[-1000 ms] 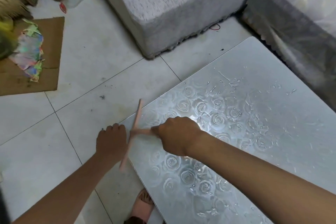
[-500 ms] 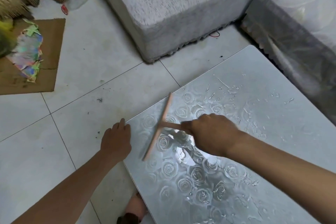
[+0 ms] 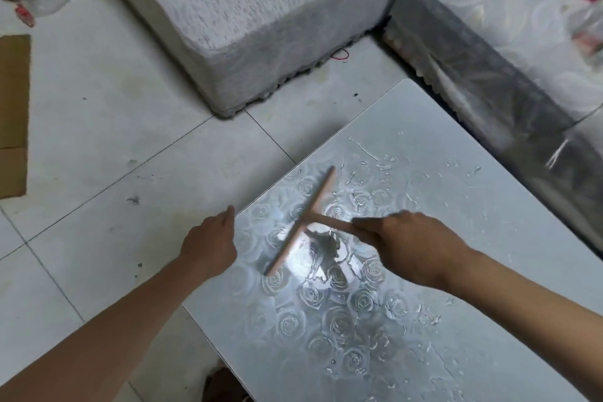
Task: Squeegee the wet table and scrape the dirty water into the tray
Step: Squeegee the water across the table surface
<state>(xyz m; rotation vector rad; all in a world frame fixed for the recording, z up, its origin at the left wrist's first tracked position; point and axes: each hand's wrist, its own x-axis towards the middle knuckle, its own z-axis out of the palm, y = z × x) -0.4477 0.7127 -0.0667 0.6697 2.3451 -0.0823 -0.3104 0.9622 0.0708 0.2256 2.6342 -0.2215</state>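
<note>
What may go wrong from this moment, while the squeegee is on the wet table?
1. No tray shows in view. If the right hand pushes the squeegee toward the table edge, dirty water may run onto the floor tiles.
2. The left hand sits at that edge, close to the blade, and could be hit.
3. Droplets beyond the blade may be missed.

wet table top (image 3: 473, 238) stretches open from the squeegee (image 3: 305, 217) toward the couch (image 3: 489, 59). the left hand (image 3: 208, 246) sits at the table's left edge; tiled floor (image 3: 114, 140) lies open beyond it.
</note>
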